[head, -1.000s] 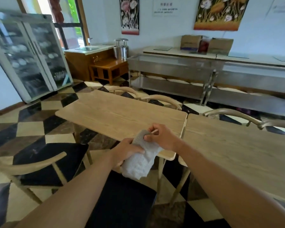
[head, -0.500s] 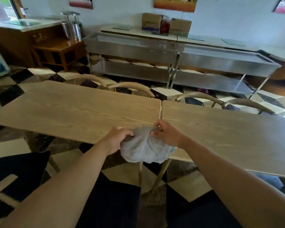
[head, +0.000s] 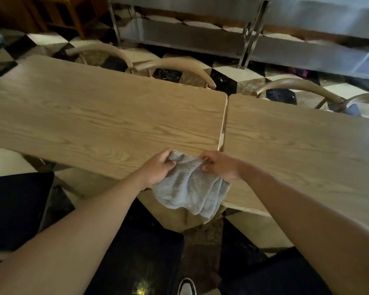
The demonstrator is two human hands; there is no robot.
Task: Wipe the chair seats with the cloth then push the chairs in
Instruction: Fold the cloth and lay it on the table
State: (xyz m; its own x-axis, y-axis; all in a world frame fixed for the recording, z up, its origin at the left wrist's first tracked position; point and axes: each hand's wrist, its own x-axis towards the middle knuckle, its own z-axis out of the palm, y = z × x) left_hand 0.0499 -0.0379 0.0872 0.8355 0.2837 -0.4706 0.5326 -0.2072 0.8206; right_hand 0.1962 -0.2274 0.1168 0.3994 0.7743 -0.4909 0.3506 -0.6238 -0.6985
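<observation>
Both hands held a pale grey-blue terry cloth (head: 190,188) at the near edge of the left wooden bench (head: 98,120), just beside the narrow gap that parted it from the right wooden bench (head: 303,145). The left hand (head: 158,169) had its fingers curled over the cloth's upper left corner, thumb tucked beneath. The right hand (head: 219,166) pinched the upper right edge between thumb and fingertips. The cloth hung in loose folds below the hands, draping past the bench edge toward the floor.

Below the forearms, 3 dark chair seats showed: one at the far left (head: 17,209), one under the left forearm (head: 141,258) and one at the lower right (head: 271,277). All 3 stood out from the benches, apart from the cloth. On the far side, 3 curved wooden chair backs (head: 179,67) rose behind the bench tops. A steel shelving unit (head: 190,33) stood farther back on the checkered tile floor (head: 237,73). The toe of a white shoe (head: 186,287) showed at the bottom edge.
</observation>
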